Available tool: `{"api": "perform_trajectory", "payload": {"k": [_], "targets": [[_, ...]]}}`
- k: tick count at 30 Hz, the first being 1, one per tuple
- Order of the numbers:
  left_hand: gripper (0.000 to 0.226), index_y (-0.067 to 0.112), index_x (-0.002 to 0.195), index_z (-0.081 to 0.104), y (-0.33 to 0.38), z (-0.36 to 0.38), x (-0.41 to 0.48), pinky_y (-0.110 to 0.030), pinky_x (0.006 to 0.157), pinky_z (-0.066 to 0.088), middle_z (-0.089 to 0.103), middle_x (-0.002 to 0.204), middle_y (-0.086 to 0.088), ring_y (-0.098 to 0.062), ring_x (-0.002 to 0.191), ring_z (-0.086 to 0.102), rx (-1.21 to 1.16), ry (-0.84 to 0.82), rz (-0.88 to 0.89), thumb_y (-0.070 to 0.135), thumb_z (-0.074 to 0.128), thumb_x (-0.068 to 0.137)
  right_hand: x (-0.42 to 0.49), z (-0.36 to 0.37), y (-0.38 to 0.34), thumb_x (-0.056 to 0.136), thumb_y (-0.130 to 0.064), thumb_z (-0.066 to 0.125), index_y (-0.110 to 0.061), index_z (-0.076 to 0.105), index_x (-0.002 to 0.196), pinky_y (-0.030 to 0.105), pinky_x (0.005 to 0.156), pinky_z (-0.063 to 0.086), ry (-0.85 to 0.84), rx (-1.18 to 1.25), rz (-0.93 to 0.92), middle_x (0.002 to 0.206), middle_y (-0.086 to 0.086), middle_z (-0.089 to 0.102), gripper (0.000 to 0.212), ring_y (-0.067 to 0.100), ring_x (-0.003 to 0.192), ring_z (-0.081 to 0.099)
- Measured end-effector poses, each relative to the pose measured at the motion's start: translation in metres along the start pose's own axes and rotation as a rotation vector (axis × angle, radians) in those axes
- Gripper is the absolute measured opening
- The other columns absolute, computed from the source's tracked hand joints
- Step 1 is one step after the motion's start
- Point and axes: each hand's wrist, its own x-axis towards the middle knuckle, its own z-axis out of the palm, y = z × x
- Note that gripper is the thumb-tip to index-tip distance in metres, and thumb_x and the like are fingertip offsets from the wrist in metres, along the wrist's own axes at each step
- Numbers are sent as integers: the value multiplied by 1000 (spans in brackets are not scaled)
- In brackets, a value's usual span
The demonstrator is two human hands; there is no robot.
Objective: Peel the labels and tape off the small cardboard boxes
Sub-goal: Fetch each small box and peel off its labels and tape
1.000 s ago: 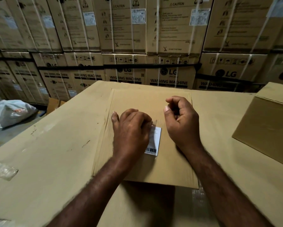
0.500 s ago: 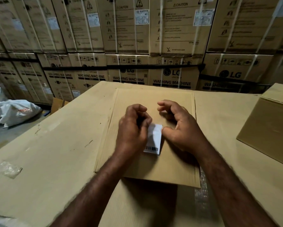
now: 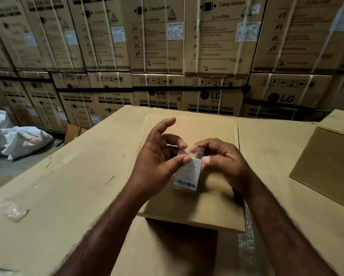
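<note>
At frame centre, a white rectangular barcode label (image 3: pixel 187 174) is pinched at its top by the left hand (image 3: pixel 158 156), index finger outstretched, and the curled right hand (image 3: pixel 224 162), over a flattened brown cardboard box (image 3: pixel 209 208).

Left hand (image 3: pixel 157 162) and right hand (image 3: pixel 225 162) pinching the top of a white barcode label (image 3: pixel 187 176), lifted above a flattened cardboard box (image 3: pixel 217 212), cardboard work surface (image 3: pixel 67 186), stacked washing machine cartons (image 3: pixel 213 56) behind, white sacks (image 3: pixel 18 140) at left
</note>
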Motion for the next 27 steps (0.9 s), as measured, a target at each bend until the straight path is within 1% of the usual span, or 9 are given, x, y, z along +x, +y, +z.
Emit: {"api": "perform_trajectory", "payload": {"k": [3, 5, 7, 11, 14, 16, 20, 23, 27], "targets": [[90, 35, 146, 37, 15, -4, 0, -34, 82, 57, 67, 101, -3, -20, 88, 68, 10, -68, -40, -2, 77, 74, 2, -5, -1, 79, -18, 44, -1, 70, 95, 38, 63, 51, 63, 141, 31, 88, 26, 64, 36, 29, 80, 62], [99, 40, 149, 34, 25, -8, 0, -38, 84, 59, 68, 109, -4, -26, 88, 71, 18, -128, -106, -3, 78, 71, 3, -7, 0, 80, -18, 43, -1, 70, 95, 42, 58, 51, 97, 135, 67, 83, 28, 63, 36, 34, 73, 60], [99, 41, 148, 37, 34, -16, 3, -43, 86, 60, 69, 113, -4, -27, 91, 73, 99, -181, -162, -7, 78, 72, 4, -6, 2, 82, -20, 45, -2, 70, 95, 39, 59, 52, 111, 95, 90, 78, 27, 63, 34, 33, 69, 60], [61, 34, 125, 60, 47, -32, 12, -46, 91, 58, 75, 93, -4, -19, 92, 73, 318, -312, -169, -4, 76, 79, 8, 0, 5, 82, -19, 49, -17, 73, 91, 41, 70, 57, 120, -117, 67, 77, 11, 69, 25, 24, 74, 66], [42, 28, 106, 70, 52, -40, 21, -44, 89, 59, 75, 89, -2, -17, 88, 73, 393, -347, -132, -6, 73, 81, 9, 7, 4, 80, -20, 52, -26, 73, 90, 44, 76, 57, 122, -300, 36, 83, -1, 67, 24, 16, 79, 65], [37, 26, 99, 71, 58, -48, 30, -39, 89, 59, 74, 93, -2, -17, 91, 72, 396, -273, -34, -8, 68, 84, 10, 10, 3, 76, -19, 54, -25, 74, 89, 43, 77, 55, 129, -342, 26, 80, -3, 67, 25, 12, 79, 63], [30, 24, 104, 68, 70, -66, 66, -24, 79, 55, 70, 110, 1, -11, 100, 67, 304, 20, 119, -2, 62, 93, 14, 10, 3, 80, -9, 59, -26, 75, 91, 41, 80, 55, 121, -378, 31, 84, -3, 67, 26, 11, 82, 63], [18, 20, 102, 63, 47, -62, 99, -28, 78, 58, 66, 109, -2, -17, 100, 68, 120, 184, 61, 3, 59, 97, 15, 9, 1, 81, -10, 63, -26, 76, 97, 29, 82, 52, 73, -536, -40, 89, -12, 64, 26, 3, 90, 57], [17, 16, 93, 54, -5, -39, 132, -32, 74, 58, 63, 97, -6, -18, 82, 63, -81, 296, -79, 0, 61, 95, 9, 14, 2, 81, -21, 60, -26, 73, 100, 26, 82, 47, -6, -689, -72, 93, -16, 55, 24, 1, 96, 50]]}}
